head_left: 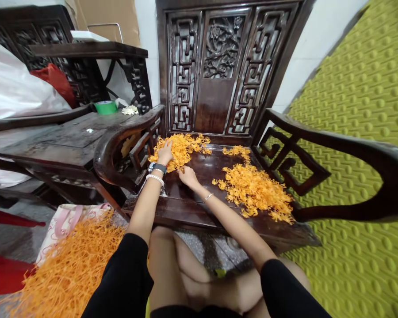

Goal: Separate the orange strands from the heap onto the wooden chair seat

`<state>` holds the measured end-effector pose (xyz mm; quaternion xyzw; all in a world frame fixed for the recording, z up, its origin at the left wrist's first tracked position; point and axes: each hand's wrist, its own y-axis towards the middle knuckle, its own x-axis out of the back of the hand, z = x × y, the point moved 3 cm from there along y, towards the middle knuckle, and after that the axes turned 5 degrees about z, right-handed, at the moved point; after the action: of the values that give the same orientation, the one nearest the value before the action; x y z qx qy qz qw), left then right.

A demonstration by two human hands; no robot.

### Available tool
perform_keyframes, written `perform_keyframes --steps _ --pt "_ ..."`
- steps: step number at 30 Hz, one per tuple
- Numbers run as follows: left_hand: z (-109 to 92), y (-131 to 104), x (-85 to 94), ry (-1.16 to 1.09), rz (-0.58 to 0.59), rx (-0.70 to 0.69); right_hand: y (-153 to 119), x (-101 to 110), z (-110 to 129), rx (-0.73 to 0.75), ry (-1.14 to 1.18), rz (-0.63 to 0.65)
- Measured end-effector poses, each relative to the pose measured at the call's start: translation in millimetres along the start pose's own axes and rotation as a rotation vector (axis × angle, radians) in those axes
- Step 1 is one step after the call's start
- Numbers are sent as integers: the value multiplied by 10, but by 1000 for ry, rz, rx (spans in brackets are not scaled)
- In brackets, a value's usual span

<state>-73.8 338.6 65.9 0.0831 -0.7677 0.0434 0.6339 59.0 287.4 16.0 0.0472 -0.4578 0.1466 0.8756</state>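
My left hand (166, 153) rests on the left pile of small curly orange pieces (182, 148), its visible fingers stretched over them. At that pile's near edge, my right hand (188, 177) has its fingers pressed together, and what they pinch is too small to make out. Both piles lie on the dark wooden chair seat (207, 170). The larger right pile (255, 187) sits apart from my hands, with a small orange clump (238, 152) behind it.
A bag (64, 221) overflowing with long orange strands (76, 265) stands at lower left. Carved chair arms (119, 137) flank the seat. Green tape (106, 107) lies on the side table (59, 139). A yellow-green textured mat (361, 97) is at right, a red stool (6, 251) at left.
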Motion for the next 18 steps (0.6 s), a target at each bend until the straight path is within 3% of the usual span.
perform_keyframes --steps 4,8,11,13,16,18 --pt "61 -41 -12 -8 -41 -13 91 113 -58 -29 97 -58" --pt "30 -252 -44 -31 -245 -89 469 618 13 34 174 -179" --pt "-55 -416 3 -54 -407 -219 751 1062 219 162 236 -226" --pt "-105 -479 86 -91 -503 -198 852 1276 384 220 276 -244" --pt "-219 -510 237 -162 -672 -110 901 1437 632 223 335 -278" --pt "-336 -462 287 -185 -699 -139 926 1464 813 204 367 -278"
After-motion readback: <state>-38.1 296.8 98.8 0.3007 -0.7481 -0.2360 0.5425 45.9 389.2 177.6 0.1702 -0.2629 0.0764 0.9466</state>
